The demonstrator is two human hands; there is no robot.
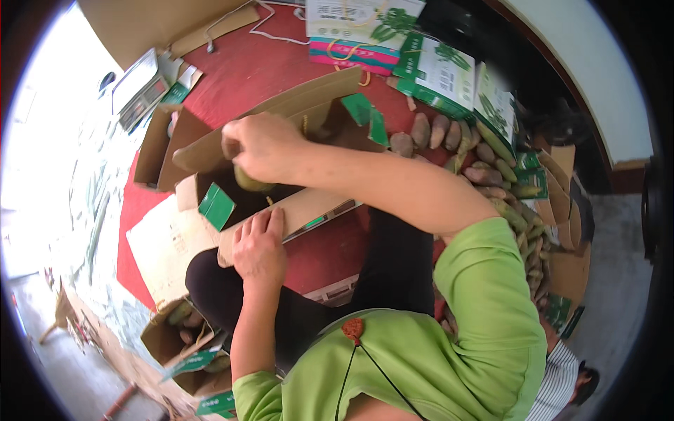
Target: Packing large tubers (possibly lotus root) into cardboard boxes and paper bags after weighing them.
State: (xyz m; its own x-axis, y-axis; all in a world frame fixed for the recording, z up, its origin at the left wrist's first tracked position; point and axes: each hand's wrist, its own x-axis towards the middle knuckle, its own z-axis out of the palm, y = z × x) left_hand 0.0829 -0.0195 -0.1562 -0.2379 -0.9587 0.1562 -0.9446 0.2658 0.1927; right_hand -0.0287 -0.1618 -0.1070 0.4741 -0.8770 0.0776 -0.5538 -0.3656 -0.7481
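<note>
An open cardboard box (323,116) with raised flaps and green corner tabs lies across the middle in front of me. My left hand (260,249) presses on its near flap (309,212), fingers curled over the flap's edge. Above the box opening, my right hand (263,147) is closed, with the fingers bent inward; what they hold, if anything, is hidden. A rounded greenish-brown thing (251,181) shows just beneath this hand, too blurred to name. Twisted cord handles hang by the box walls. The dark inside of the box is mostly hidden by my right arm.
Piled reddish and green tubers (484,172) lie to the right. White-and-green printed cartons (442,74) stand at the back. A smaller open box (160,147) and a scale (140,88) are at left; a filled box (186,323) is lower left. A person's striped sleeve (551,382) shows lower right.
</note>
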